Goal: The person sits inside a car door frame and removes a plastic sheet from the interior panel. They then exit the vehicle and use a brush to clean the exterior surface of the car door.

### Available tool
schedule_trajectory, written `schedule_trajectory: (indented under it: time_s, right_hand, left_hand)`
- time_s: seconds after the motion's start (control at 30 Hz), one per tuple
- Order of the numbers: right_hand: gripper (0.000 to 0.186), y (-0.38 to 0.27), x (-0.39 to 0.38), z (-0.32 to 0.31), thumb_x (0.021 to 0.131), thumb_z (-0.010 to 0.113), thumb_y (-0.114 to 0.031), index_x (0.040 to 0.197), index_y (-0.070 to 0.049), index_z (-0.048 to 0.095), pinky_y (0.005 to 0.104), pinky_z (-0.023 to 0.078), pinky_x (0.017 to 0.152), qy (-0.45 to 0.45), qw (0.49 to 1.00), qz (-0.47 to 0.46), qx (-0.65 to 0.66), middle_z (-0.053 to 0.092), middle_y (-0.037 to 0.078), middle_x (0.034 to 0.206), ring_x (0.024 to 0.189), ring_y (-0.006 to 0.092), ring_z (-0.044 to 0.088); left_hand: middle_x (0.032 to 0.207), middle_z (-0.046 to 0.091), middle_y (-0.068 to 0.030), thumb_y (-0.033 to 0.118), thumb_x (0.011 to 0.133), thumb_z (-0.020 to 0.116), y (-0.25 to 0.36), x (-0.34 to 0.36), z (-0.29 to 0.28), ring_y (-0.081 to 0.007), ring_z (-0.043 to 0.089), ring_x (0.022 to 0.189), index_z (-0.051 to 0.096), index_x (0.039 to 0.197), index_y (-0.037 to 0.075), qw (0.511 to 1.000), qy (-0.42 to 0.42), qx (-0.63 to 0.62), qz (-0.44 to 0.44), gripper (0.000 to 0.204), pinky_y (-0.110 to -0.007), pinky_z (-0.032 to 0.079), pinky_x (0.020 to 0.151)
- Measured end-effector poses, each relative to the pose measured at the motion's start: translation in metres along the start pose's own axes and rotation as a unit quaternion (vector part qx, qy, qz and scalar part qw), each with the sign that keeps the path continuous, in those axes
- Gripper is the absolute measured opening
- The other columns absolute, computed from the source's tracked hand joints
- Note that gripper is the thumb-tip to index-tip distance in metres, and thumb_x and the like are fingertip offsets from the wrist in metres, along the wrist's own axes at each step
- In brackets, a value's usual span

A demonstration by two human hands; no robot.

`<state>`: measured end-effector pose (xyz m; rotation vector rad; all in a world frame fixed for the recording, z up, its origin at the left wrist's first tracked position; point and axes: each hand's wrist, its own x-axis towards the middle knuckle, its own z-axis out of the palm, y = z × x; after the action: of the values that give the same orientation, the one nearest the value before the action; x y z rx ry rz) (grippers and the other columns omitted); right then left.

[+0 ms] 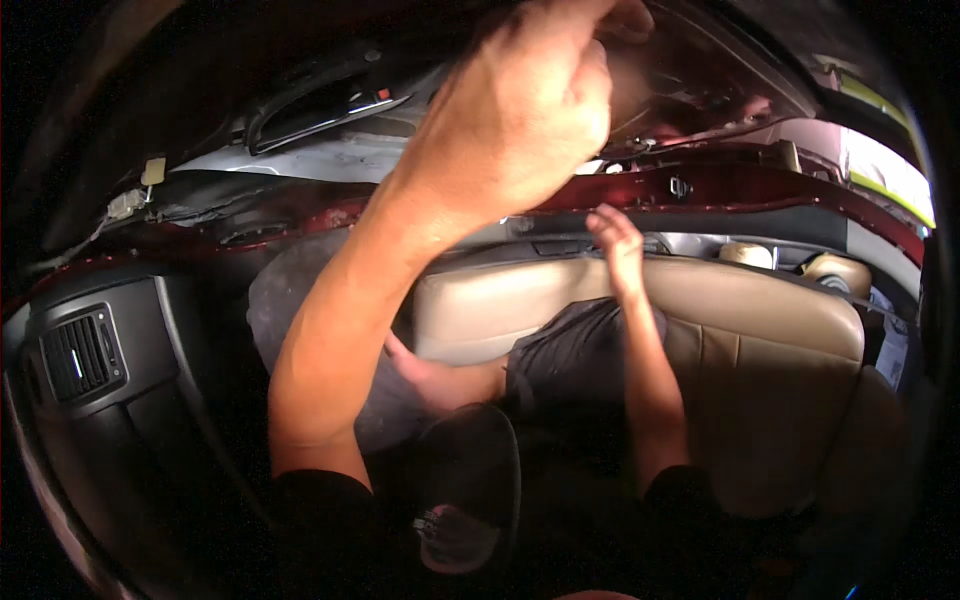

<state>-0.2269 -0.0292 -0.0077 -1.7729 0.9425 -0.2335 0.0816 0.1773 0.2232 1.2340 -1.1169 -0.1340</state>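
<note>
My left hand (540,110) reaches up across the middle of the view to a dark panel (690,80) with reddish reflections. Its fingers are curled. Their tips are partly cut off by the top edge, so what they hold, if anything, is hidden. Lower and to the right, my right hand (617,240) is raised above the beige leather seat (770,310). Its fingers point up, slightly bent and apart, with nothing seen in them. Behind it runs a dark red painted sill (740,192) with a small metal fitting (680,187).
A black panel with an air vent (82,352) stands at left. Pale connectors (153,171) hang at upper left. A dark trim piece (330,112) with an orange spot lies farther back. Grey-clad legs (585,345) and a dark rounded shape (470,480) fill the lower middle.
</note>
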Motion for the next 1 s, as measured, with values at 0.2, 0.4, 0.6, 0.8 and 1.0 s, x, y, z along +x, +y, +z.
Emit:
schedule_trajectory:
  time_s: [0.2, 0.4, 0.6, 0.8, 1.0]
  right_hand:
    - [0.041, 0.045, -0.042, 0.042, 0.105, 0.042, -0.034, 0.121, -0.004, 0.065, 0.0515, 0.037, 0.109, -0.133, 0.875, -0.08, -0.458, 0.066, 0.017, 0.124, 0.129, 0.0382, 0.051]
    - [0.044, 0.039, -0.027, 0.051, 0.102, 0.044, -0.04, 0.105, -0.006, 0.072, 0.0525, 0.041, 0.101, -0.145, 0.881, -0.029, -0.45, 0.071, 0.016, 0.108, 0.108, 0.0348, 0.063]
    - [0.036, 0.031, -0.025, 0.069, 0.096, 0.05, -0.032, 0.091, -0.004, 0.072, 0.0475, 0.047, 0.09, -0.057, 0.882, -0.07, -0.462, 0.072, 0.017, 0.098, 0.095, 0.0359, 0.067]
    - [0.035, 0.055, -0.027, 0.068, 0.092, 0.048, -0.031, 0.081, -0.007, 0.071, 0.0481, 0.043, 0.096, -0.009, 0.9, -0.079, -0.43, 0.072, 0.014, 0.088, 0.092, 0.0329, 0.067]
    - [0.034, 0.053, -0.026, 0.071, 0.092, 0.048, -0.032, 0.088, -0.009, 0.073, 0.0505, 0.041, 0.098, -0.019, 0.899, -0.079, -0.431, 0.073, 0.013, 0.096, 0.099, 0.0326, 0.065]
  left_hand:
    - [0.083, 0.06, -0.0153, -0.005, 0.091, 0.05, -0.011, 0.003, 0.004, -0.0273, 0.062, 0.07, 0.051, 0.117, 0.002, 0.999, 0.027, -0.004, 0.034, 0.027, -0.038, 0.051, 0.065]
    - [0.069, 0.049, -0.0031, -0.008, 0.089, 0.052, -0.022, -0.003, 0.014, -0.0134, 0.05, 0.058, 0.048, 0.114, 0.002, 0.996, 0.046, -0.058, 0.041, 0.028, -0.031, 0.043, 0.051]
    - [0.072, 0.053, -0.0022, -0.009, 0.089, 0.051, -0.004, 0.0, -0.005, -0.0117, 0.051, 0.057, 0.048, 0.115, 0.002, 0.973, -0.046, -0.195, -0.11, 0.028, -0.024, 0.046, 0.046]
    - [0.1, 0.066, -0.0137, -0.001, 0.089, 0.053, 0.02, 0.014, 0.001, -0.017, 0.064, 0.081, 0.057, 0.115, 0.0, 0.995, -0.011, 0.014, -0.103, 0.026, -0.032, 0.053, 0.07]
    - [0.11, 0.068, -0.0144, 0.001, 0.087, 0.056, 0.023, 0.016, 0.015, -0.0163, 0.067, 0.094, 0.06, 0.115, -0.004, 0.986, 0.047, -0.028, -0.158, 0.028, -0.028, 0.053, 0.082]
